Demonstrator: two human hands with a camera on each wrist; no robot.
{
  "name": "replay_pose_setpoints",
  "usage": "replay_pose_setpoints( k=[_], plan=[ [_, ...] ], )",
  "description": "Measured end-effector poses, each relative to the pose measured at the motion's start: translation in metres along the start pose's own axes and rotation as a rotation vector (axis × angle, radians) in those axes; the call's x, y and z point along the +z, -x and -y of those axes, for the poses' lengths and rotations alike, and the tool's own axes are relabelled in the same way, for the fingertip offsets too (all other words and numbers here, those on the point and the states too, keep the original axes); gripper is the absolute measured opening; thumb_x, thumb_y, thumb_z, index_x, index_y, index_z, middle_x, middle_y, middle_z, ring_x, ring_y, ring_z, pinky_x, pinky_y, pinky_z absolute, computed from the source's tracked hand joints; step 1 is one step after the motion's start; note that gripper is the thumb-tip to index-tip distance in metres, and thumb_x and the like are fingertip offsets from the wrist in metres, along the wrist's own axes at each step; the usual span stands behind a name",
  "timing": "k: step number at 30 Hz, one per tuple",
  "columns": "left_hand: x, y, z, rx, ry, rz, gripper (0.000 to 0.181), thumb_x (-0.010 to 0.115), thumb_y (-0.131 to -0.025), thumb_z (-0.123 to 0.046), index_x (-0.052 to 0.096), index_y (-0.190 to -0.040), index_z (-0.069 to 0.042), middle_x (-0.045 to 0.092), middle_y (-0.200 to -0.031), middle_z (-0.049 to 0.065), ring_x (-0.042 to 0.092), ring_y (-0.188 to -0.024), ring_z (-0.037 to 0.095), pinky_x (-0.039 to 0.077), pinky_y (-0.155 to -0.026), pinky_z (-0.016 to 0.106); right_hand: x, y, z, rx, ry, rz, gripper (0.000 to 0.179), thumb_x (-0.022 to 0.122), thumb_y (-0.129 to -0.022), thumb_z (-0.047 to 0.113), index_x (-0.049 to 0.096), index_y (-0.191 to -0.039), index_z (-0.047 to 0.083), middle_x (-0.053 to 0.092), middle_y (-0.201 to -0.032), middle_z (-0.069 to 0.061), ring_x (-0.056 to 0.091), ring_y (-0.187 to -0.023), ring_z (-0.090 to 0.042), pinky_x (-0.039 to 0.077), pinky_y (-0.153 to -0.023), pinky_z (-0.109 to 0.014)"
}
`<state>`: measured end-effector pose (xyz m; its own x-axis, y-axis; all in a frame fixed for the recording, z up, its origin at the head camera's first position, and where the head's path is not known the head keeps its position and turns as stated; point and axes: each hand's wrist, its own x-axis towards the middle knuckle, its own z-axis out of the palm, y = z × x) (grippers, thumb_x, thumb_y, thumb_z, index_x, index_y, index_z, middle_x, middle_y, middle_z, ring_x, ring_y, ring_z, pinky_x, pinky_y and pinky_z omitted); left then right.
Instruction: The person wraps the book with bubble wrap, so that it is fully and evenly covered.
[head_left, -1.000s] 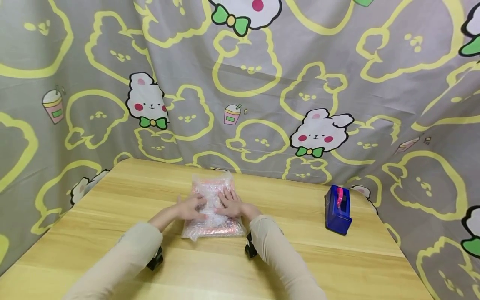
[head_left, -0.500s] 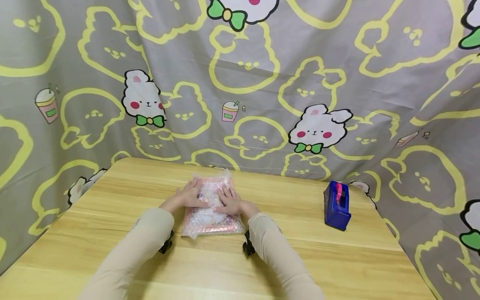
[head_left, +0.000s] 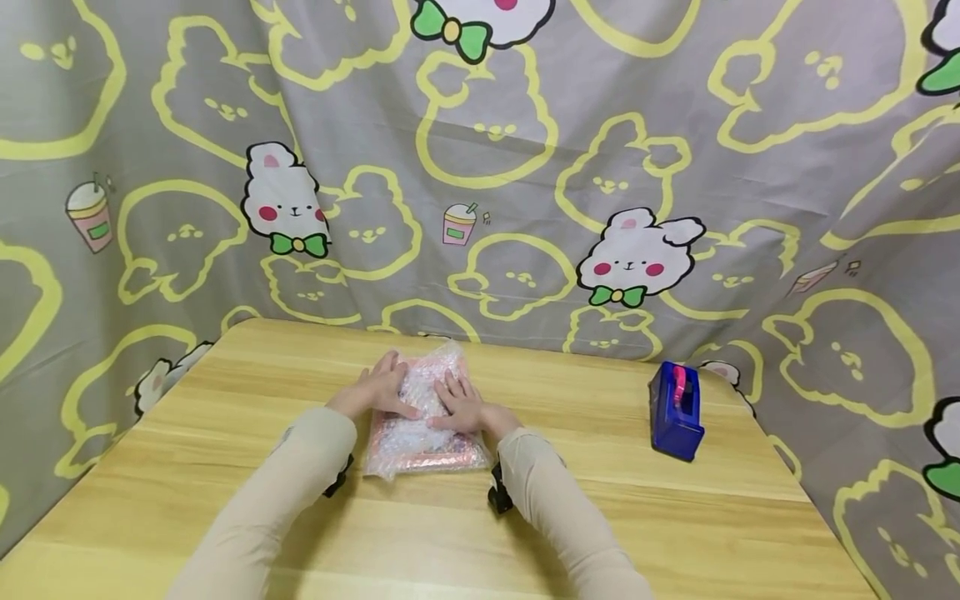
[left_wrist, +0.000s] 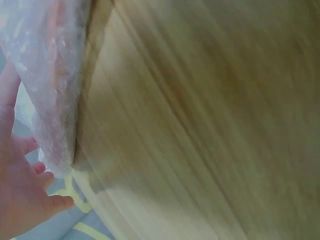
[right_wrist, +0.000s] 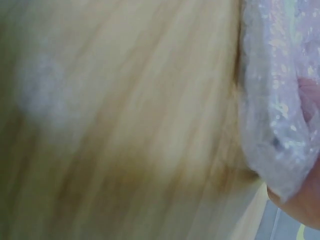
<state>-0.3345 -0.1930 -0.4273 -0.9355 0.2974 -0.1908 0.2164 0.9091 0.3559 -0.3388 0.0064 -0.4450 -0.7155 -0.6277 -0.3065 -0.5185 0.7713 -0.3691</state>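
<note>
A flat package in clear bubble wrap, with pink and reddish colour showing through, lies on the table. My left hand rests along its far left part, fingers loosely spread and thumb reaching inward over the wrap. On the right half, my right hand presses the top with fingers straight and fanned out. In the left wrist view, the left hand shows beside the package's edge with its fingers apart. Bubble wrap hides most of the right hand in the right wrist view.
A blue tape dispenser with a pink roll stands at the right on the wooden table. Behind the table's far edge hangs a grey curtain with cartoon animals. Black wrist mounts sit under both forearms.
My left hand has shifted from the package's middle left to its far left part, its fingers spreading out. The right hand stays on the wrap in nearly the same place.
</note>
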Motion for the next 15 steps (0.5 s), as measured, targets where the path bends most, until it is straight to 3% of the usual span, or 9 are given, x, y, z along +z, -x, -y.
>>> replay_pose_setpoints(
  k=[4, 9, 15],
  plan=[
    [0.000, -0.002, 0.001, -0.001, -0.019, 0.015, 0.103, 0.074, -0.067, -0.053, 0.027, -0.138, 0.006, 0.004, -0.145, 0.031, 0.011, -0.134, 0.045, 0.013, -0.103, 0.064, 0.003, 0.000, 0.000, -0.003, -0.007, 0.005, 0.077, 0.042, -0.092, 0.048, 0.001, -0.148, 0.013, -0.014, -0.151, -0.012, -0.016, -0.137, -0.030, -0.001, -0.111, -0.047],
    [0.002, -0.004, 0.005, -0.009, 0.022, 0.045, 0.110, 0.075, -0.060, -0.059, 0.027, -0.136, 0.005, 0.005, -0.145, 0.030, 0.016, -0.132, 0.047, 0.017, -0.102, 0.063, 0.004, 0.001, 0.000, -0.013, -0.014, 0.018, 0.079, 0.043, -0.091, 0.049, 0.001, -0.147, 0.013, -0.015, -0.151, -0.013, -0.017, -0.137, -0.030, -0.001, -0.111, -0.047],
    [0.002, -0.013, 0.011, 0.034, 0.050, 0.044, 0.113, 0.073, -0.057, -0.065, 0.026, -0.134, 0.004, 0.009, -0.144, 0.030, 0.016, -0.132, 0.045, 0.026, -0.100, 0.060, -0.002, -0.001, -0.002, -0.014, 0.008, 0.027, 0.081, 0.046, -0.090, 0.048, 0.000, -0.147, 0.012, -0.017, -0.150, -0.013, -0.018, -0.136, -0.030, -0.002, -0.111, -0.047]
  ],
)
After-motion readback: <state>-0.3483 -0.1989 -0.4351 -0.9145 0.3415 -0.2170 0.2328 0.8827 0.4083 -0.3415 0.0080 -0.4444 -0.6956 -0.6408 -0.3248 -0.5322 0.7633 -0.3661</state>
